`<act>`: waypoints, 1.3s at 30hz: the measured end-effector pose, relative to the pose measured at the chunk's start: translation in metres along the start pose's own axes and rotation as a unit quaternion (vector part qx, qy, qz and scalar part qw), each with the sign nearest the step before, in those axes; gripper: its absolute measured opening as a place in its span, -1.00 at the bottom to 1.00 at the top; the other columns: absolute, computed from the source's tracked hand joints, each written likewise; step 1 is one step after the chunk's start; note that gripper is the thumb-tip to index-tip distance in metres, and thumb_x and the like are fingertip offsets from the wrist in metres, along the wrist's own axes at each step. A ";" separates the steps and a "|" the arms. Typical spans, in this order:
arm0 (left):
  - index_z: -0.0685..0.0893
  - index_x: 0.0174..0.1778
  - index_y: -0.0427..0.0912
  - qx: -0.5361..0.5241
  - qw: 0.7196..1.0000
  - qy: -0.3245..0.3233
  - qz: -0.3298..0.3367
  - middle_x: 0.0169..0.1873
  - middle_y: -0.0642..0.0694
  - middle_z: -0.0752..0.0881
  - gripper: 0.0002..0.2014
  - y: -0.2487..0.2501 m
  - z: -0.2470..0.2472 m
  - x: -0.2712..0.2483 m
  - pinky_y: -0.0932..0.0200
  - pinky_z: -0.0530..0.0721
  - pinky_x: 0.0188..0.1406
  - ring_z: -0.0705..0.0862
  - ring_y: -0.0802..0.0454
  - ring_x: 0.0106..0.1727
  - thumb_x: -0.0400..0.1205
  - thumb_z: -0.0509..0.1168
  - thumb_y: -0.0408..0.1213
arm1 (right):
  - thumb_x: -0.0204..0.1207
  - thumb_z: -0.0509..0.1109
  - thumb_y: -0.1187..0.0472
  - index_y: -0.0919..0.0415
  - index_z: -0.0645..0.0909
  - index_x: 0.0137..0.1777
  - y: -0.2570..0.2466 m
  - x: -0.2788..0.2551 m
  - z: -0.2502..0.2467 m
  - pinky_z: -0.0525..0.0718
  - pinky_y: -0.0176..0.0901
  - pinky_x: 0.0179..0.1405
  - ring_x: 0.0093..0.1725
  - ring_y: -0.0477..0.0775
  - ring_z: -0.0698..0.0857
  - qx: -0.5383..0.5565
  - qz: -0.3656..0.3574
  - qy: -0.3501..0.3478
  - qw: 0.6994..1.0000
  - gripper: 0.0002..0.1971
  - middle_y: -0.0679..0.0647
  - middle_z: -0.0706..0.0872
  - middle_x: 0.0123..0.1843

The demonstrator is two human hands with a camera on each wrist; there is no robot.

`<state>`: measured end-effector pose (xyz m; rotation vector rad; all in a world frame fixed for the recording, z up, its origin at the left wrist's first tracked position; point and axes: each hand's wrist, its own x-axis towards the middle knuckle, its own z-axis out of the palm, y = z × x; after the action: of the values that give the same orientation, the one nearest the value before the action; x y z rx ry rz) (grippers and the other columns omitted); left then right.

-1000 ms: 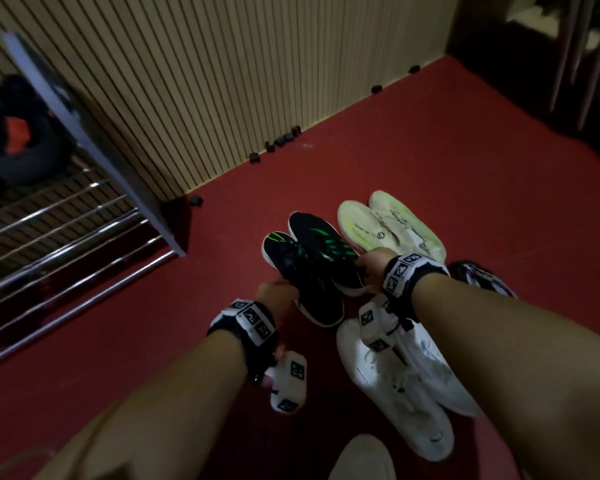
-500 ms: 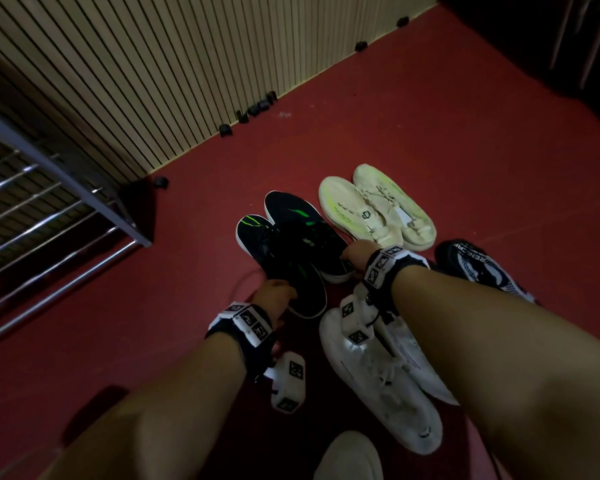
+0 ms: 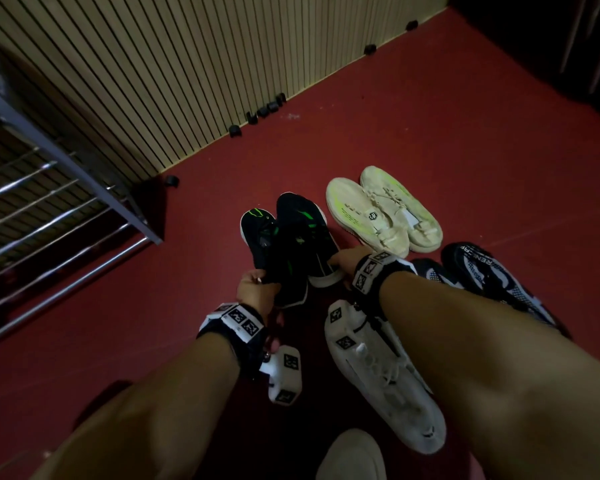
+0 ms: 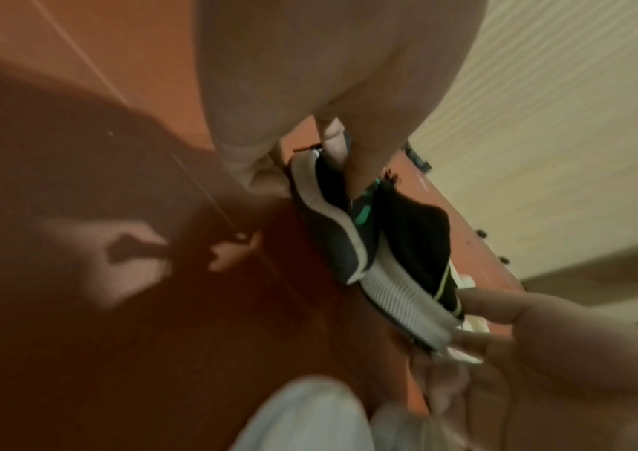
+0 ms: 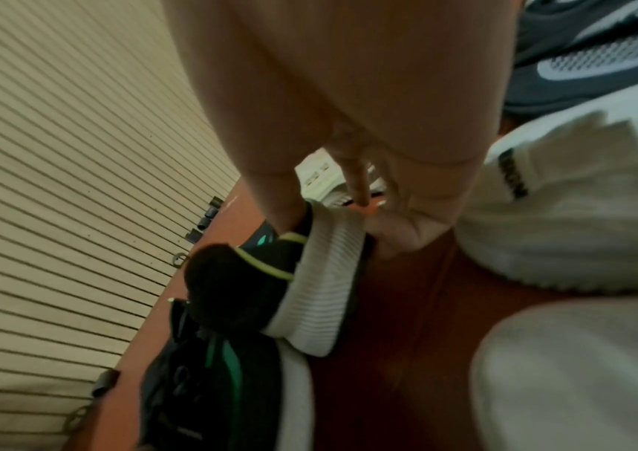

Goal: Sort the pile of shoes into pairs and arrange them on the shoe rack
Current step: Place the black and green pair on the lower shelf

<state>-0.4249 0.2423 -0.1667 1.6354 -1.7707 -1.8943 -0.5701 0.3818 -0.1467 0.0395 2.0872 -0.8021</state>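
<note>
Two black sneakers with green stripes lie side by side on the red floor. My left hand point(image 3: 257, 289) grips the heel of the left black sneaker point(image 3: 260, 230). My right hand point(image 3: 343, 259) grips the heel of the right black sneaker point(image 3: 302, 220). In the left wrist view my left hand point(image 4: 301, 161) pinches its shoe point(image 4: 324, 213) with the sole showing. In the right wrist view my right hand point(image 5: 348, 207) has its thumb in the collar of its shoe point(image 5: 255, 274) and its fingers under the white sole. The shoe rack point(image 3: 66, 220) stands at the left.
A cream pair point(image 3: 385, 209) lies just beyond my right hand. A black-and-white mesh pair point(image 3: 482, 278) sits at the right. White sneakers point(image 3: 378, 375) lie under my right forearm. The slatted wall point(image 3: 187, 81) runs behind, with small black objects along its foot.
Both hands stay on the black sneakers' heels. The two shoes have drawn closer together and their heels have tipped up. The head view has swung away from the rack.
</note>
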 end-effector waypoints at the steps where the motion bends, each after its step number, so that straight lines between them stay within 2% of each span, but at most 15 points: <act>1: 0.55 0.12 -0.18 -0.002 1.000 0.002 0.000 0.01 -0.28 0.65 -0.69 0.002 -0.004 0.001 0.08 0.61 -0.14 0.67 -0.22 -0.03 0.55 0.33 -0.59 | 0.63 0.31 0.18 0.24 0.52 0.46 -0.002 0.000 0.004 0.61 0.03 0.33 0.30 0.24 0.64 0.007 0.007 -0.009 1.000 -0.59 0.23 0.62 0.35; 4: 0.54 0.12 -0.18 -0.002 1.000 0.014 -0.001 -0.10 -0.20 0.63 -0.69 0.010 -0.024 0.005 0.15 0.61 -0.27 0.62 -0.13 -0.15 0.57 0.23 -0.63 | 0.47 0.47 0.16 0.19 0.61 0.23 -0.009 -0.001 0.012 0.69 0.05 0.21 0.06 0.11 0.63 0.056 0.000 -0.024 0.998 -0.65 0.08 0.61 0.02; 7: 0.54 0.03 -0.21 -0.008 1.000 0.023 0.009 -0.23 -0.16 0.59 -0.71 0.022 -0.046 0.008 0.19 0.56 -0.52 0.58 -0.08 -0.30 0.54 0.20 -0.67 | 0.45 0.46 0.22 0.19 0.59 -0.09 -0.022 -0.013 0.017 0.67 -0.13 -0.36 -0.31 0.12 0.63 0.065 0.040 -0.108 0.991 -0.89 0.10 0.60 -0.27; 11: 0.48 -0.11 -0.19 -0.019 1.000 0.002 0.000 -0.29 -0.20 0.56 -0.72 0.039 -0.076 0.006 0.25 0.50 -0.87 0.55 -0.13 -0.43 0.54 0.15 -0.70 | 0.42 0.44 0.19 0.28 0.61 0.02 -0.044 -0.029 0.026 0.54 -0.19 -0.51 -0.42 0.17 0.60 0.024 0.045 -0.192 0.980 -0.77 0.21 0.62 -0.36; 14: 0.53 0.01 -0.32 0.019 0.999 0.000 0.028 -0.29 -0.27 0.60 -0.77 0.046 -0.100 -0.004 0.24 0.52 -0.78 0.57 -0.15 -0.45 0.51 0.17 -0.66 | 0.58 0.32 0.17 0.30 0.54 -0.07 -0.069 -0.052 0.031 0.49 -0.12 -0.49 -0.43 0.17 0.54 0.013 0.025 -0.216 0.976 -0.84 0.22 0.55 -0.37; 18: 0.58 -0.21 -0.23 0.141 0.987 0.034 0.068 -0.12 -0.37 0.69 -0.84 0.050 -0.149 -0.027 0.03 0.69 -0.46 0.67 -0.24 -0.20 0.52 0.26 -0.59 | 0.50 0.38 0.15 0.28 0.49 -0.26 -0.092 -0.083 0.051 0.50 -0.18 -0.54 -0.43 0.15 0.52 -0.032 -0.009 -0.236 0.971 -0.78 0.19 0.52 -0.41; 20: 0.67 -0.06 -0.15 0.203 0.978 0.013 0.055 0.13 -0.33 0.72 -0.94 0.058 -0.176 -0.045 -0.05 0.76 -0.08 0.72 -0.28 0.07 0.58 0.36 -0.35 | 0.28 0.43 0.14 0.19 0.45 -0.31 -0.099 -0.087 0.067 0.37 -0.08 -0.39 -0.41 0.13 0.42 -0.043 -0.038 -0.246 0.968 -0.80 0.17 0.45 -0.39; 21: 0.71 0.04 -0.13 0.253 0.967 -0.005 0.038 0.17 -0.24 0.72 -0.83 0.065 -0.190 -0.056 0.03 0.69 0.11 0.69 -0.23 0.19 0.59 0.39 -0.18 | 0.29 0.40 0.17 0.14 0.39 -0.35 -0.104 -0.089 0.074 0.32 -0.10 -0.36 -0.43 0.09 0.37 -0.048 -0.047 -0.246 0.967 -0.80 0.13 0.41 -0.43; 22: 0.72 0.12 -0.12 0.317 0.945 0.009 0.075 0.17 -0.17 0.73 -0.72 0.069 -0.207 -0.065 0.11 0.61 0.18 0.68 -0.17 0.24 0.57 0.40 -0.06 | 0.38 0.36 0.20 0.12 0.34 -0.36 -0.111 -0.106 0.081 0.32 -0.15 -0.38 -0.47 0.05 0.34 -0.052 -0.043 -0.237 0.969 -0.78 0.08 0.39 -0.50; 25: 0.74 0.14 -0.12 0.390 0.914 0.028 0.108 0.08 -0.11 0.77 -0.65 0.082 -0.247 -0.097 0.20 0.54 0.09 0.69 -0.10 0.21 0.55 0.43 0.01 | 0.56 0.31 0.26 0.25 0.45 -0.30 -0.130 -0.164 0.094 0.55 -0.29 -0.61 -0.65 0.02 0.53 -0.034 -0.058 -0.200 0.977 -0.79 0.09 0.54 -0.59; 30: 0.78 0.09 -0.14 0.457 0.876 0.050 0.149 0.01 -0.11 0.80 -0.63 0.076 -0.312 -0.126 0.16 0.65 0.11 0.73 -0.08 0.13 0.49 0.49 0.03 | 0.53 0.36 0.15 0.30 0.54 -0.13 -0.161 -0.220 0.123 0.58 -0.25 -0.46 -0.53 0.08 0.74 -0.024 -0.057 -0.223 0.973 -0.81 0.12 0.68 -0.46; 33: 0.79 0.05 -0.12 0.483 0.857 0.067 0.164 -0.02 -0.06 0.81 -0.63 0.072 -0.348 -0.145 0.26 0.64 0.04 0.76 -0.03 0.09 0.45 0.53 0.04 | 0.58 0.32 0.16 0.33 0.53 -0.06 -0.179 -0.249 0.144 0.67 -0.25 -0.58 -0.46 0.12 0.76 -0.024 -0.066 -0.243 0.968 -0.81 0.15 0.71 -0.37; 35: 0.79 0.08 -0.11 0.469 0.862 0.079 0.177 -0.01 -0.05 0.81 -0.60 0.068 -0.372 -0.152 0.19 0.66 0.13 0.75 -0.04 0.11 0.45 0.52 0.07 | 0.58 0.31 0.15 0.34 0.54 -0.02 -0.188 -0.267 0.158 0.65 -0.27 -0.57 -0.46 0.11 0.75 -0.036 -0.077 -0.248 0.965 -0.79 0.19 0.74 -0.40; 38: 0.76 0.15 -0.05 0.417 0.883 0.099 0.191 0.06 -0.02 0.80 -0.55 0.058 -0.405 -0.159 0.23 0.63 0.14 0.73 -0.02 0.17 0.47 0.46 0.16 | 0.64 0.25 0.18 0.33 0.55 0.01 -0.201 -0.295 0.177 0.56 -0.35 -0.75 -0.60 0.06 0.73 -0.046 -0.099 -0.244 0.964 -0.81 0.17 0.74 -0.49; 39: 0.74 0.19 -0.05 0.374 0.905 0.097 0.181 0.10 -0.02 0.79 -0.54 0.056 -0.414 -0.159 0.25 0.61 0.16 0.72 -0.02 0.20 0.49 0.45 0.15 | 0.65 0.24 0.17 0.33 0.55 0.03 -0.204 -0.303 0.183 0.55 -0.36 -0.77 -0.61 0.04 0.73 -0.048 -0.104 -0.246 0.963 -0.80 0.17 0.75 -0.49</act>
<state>-0.0978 0.0506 0.0709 1.4174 -2.6518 -0.8913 -0.3133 0.1958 0.1117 -0.4000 1.6676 -0.7421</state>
